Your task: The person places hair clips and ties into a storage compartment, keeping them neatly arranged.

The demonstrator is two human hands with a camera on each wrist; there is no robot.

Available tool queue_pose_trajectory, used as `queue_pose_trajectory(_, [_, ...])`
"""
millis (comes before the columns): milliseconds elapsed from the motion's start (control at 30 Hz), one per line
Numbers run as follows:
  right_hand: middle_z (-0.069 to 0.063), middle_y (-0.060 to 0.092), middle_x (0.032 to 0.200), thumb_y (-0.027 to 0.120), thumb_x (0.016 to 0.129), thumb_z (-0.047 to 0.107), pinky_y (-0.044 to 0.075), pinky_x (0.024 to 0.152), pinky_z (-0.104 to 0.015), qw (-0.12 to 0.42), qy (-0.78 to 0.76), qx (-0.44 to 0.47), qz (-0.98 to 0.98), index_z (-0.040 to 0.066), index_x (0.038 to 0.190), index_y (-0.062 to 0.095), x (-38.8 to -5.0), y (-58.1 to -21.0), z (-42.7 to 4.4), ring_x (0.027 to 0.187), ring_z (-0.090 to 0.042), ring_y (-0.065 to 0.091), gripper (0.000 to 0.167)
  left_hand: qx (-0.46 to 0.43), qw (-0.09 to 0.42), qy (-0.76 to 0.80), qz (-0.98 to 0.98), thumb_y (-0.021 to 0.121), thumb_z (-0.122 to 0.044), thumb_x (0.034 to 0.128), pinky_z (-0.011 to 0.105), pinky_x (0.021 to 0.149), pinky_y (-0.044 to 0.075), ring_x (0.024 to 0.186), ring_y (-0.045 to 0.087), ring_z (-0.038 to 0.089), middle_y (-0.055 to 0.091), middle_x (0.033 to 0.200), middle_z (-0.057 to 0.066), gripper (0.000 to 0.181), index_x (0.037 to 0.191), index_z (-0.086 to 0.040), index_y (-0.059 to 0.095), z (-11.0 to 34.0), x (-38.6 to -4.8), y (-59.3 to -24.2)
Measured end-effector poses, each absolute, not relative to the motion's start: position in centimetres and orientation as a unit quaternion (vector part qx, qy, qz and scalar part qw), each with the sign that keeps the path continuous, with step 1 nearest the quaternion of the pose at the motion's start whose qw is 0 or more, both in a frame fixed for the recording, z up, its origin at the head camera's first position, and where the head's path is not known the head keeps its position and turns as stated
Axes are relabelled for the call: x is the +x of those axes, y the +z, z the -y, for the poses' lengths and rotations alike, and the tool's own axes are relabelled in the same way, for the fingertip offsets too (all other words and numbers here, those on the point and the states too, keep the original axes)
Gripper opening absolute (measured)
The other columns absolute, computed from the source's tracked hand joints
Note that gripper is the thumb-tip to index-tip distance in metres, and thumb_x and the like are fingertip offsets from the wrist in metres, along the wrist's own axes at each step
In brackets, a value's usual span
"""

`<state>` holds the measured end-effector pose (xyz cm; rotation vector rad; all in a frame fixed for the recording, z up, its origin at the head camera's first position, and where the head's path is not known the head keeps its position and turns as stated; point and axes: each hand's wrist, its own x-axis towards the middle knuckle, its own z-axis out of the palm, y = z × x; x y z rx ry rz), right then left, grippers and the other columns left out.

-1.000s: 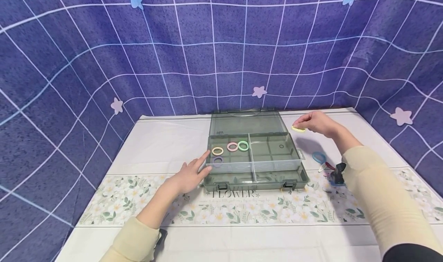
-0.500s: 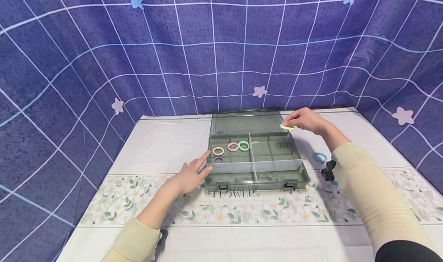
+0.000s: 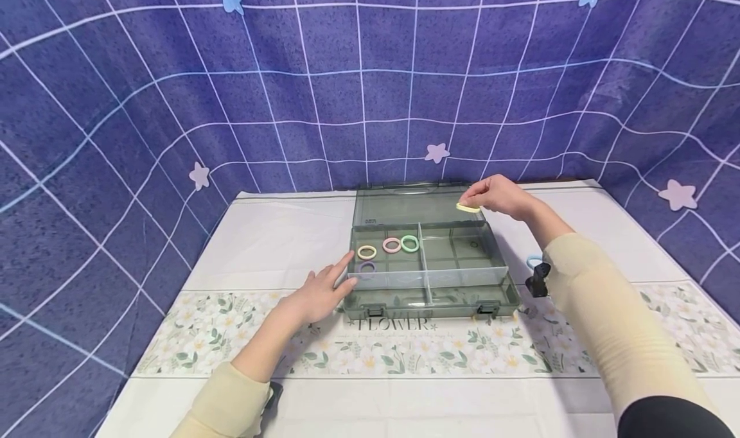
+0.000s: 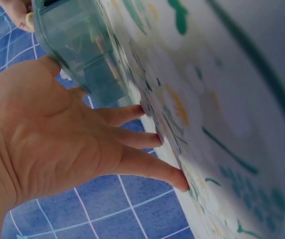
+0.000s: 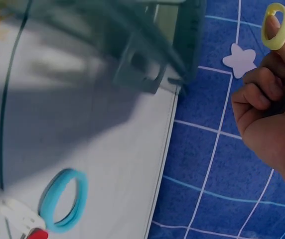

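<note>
My right hand [image 3: 500, 197] pinches a yellow hair tie [image 3: 468, 207] above the lid side of a grey see-through divided box [image 3: 430, 311]. In the right wrist view the yellow hair tie [image 5: 276, 27] sits at the thumb and fingertip, the other fingers curled. My left hand [image 3: 318, 295] lies with fingers spread at the box's left edge; in the left wrist view its fingertips touch the tablecloth. Inside the upper left compartment lie a cream hair tie [image 3: 367, 252], a pink one [image 3: 392, 245], a green one [image 3: 410, 243] and a purple one [image 3: 367, 268].
The box lid [image 3: 410, 207] lies open toward the back curtain [image 3: 370, 91]. Right of the box, a blue hair tie [image 5: 63, 200] rests on the tablecloth, with a white hair clip [image 5: 20, 211] and a red item [image 5: 38, 234] beside it. My right arm covers part of that area.
My right hand has moved left with the yellow hair tie, from beside the box to over the lid. The left hand stays put.
</note>
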<state>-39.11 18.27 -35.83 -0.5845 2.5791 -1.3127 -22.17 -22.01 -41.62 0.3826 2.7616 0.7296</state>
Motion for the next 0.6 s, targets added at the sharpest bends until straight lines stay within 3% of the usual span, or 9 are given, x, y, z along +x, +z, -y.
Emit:
queue_pose_trajectory(100, [0.010,0.066,0.076,0.073,0.094,0.015,0.034,0.052,-0.022,0.089,-0.444,-0.206,-0.868,-0.003,0.110,0.076,-39.1,-35.4,-17.5,0.062,-0.004,0.044,0.024,0.131,0.129,0.252,-0.950,0.032,-0.047,0.1100,0.063,0.120,-0.001,0.151,0.017,0.043,0.025,0.164,0.020,0.066,0.165,-0.023,0.006,22.0,-22.2,-41.7])
queue_pose_trajectory(267, [0.001,0.074,0.093,0.074,0.093,0.011,0.046,0.074,-0.025,0.081,-0.441,-0.214,-0.868,-0.007,0.109,0.075,-38.5,-34.4,-15.6,0.084,-0.009,0.057,0.024,0.134,0.129,0.257,-0.948,0.032,-0.048,0.1099,0.063,0.120,-0.002,0.151,0.017,0.043,0.025,0.164,0.020,0.066,0.165,-0.023,0.006,22.0,-22.2,-41.7])
queue_pose_trajectory(600, [-0.005,0.075,0.093,0.073,0.094,0.009,0.047,0.081,-0.029,0.098,-0.432,-0.254,-0.860,-0.005,0.103,0.077,-37.4,-32.9,-11.6,0.087,-0.014,0.061,0.017,0.135,0.128,0.256,-0.949,0.032,-0.048,0.1098,0.063,0.120,-0.002,0.151,0.017,0.042,0.025,0.164,0.020,0.066,0.165,-0.024,0.005,22.1,-22.2,-41.7])
